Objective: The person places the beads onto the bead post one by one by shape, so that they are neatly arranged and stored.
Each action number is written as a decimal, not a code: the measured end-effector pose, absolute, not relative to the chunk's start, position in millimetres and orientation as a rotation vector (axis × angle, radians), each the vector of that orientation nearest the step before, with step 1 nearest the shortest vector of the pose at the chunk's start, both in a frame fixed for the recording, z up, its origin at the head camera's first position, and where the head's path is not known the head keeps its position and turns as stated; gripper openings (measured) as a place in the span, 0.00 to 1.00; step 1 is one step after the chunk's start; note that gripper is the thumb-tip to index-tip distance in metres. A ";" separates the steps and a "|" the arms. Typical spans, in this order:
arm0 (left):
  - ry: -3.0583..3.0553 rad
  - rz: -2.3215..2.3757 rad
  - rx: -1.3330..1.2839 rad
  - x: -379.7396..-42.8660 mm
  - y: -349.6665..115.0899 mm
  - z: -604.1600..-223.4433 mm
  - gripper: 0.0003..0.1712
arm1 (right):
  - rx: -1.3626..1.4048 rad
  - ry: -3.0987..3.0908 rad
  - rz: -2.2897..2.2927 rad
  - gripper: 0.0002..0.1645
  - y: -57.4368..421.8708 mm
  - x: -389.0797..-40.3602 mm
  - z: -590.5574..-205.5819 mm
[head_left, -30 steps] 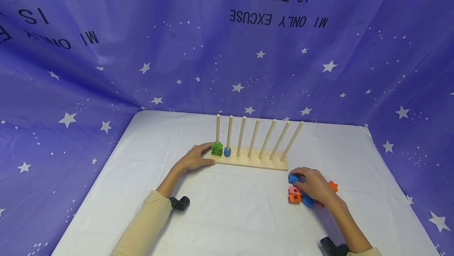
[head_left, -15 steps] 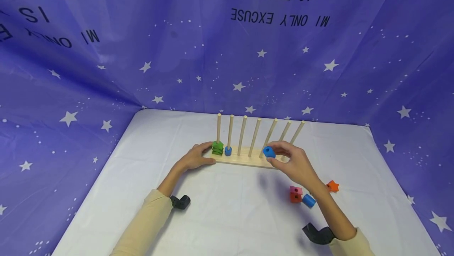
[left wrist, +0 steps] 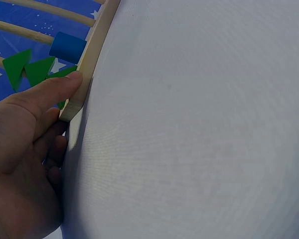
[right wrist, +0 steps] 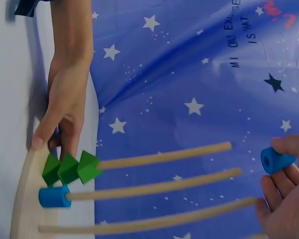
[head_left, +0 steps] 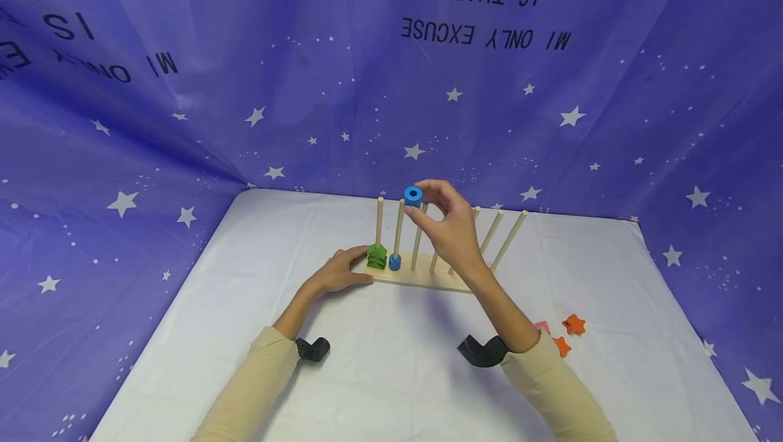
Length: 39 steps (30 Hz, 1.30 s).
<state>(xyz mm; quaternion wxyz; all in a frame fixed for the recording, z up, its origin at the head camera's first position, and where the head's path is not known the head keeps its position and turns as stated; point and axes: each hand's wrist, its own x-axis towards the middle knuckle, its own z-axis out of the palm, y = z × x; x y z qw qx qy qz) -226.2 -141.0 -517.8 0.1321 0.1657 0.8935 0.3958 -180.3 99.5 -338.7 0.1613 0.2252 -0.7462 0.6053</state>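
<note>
One blue cylinder [head_left: 413, 197], we find, is pinched between thumb and fingers of the right hand [head_left: 453, 228], off but near the tip of the second peg [head_left: 399, 231] from the left, above the wooden base [head_left: 422, 278], whose end, beside stacked green blocks [head_left: 376, 258], the left hand [head_left: 336, 274] grips between thumb and fingers.

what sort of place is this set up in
Probably a makeshift indoor booth or tabletop play area, though the wider room is hidden: a purple star-print cloth hangs behind and beside a white-covered table, where a wooden peg rack stands.
</note>
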 end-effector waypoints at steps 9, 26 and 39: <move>2.585 1.171 0.479 -225.5 -140.8 -518.8 0.42 | 0.517 -2.145 1.720 0.19 78.9 -198.3 -356.3; 2.585 1.183 0.504 -225.2 -142.9 -517.6 0.42 | 0.136 -2.232 1.922 0.18 66.9 -205.3 -485.7; 2.583 1.163 0.499 -224.6 -141.7 -514.7 0.42 | 0.187 -2.541 1.998 0.36 98.6 -185.9 -492.2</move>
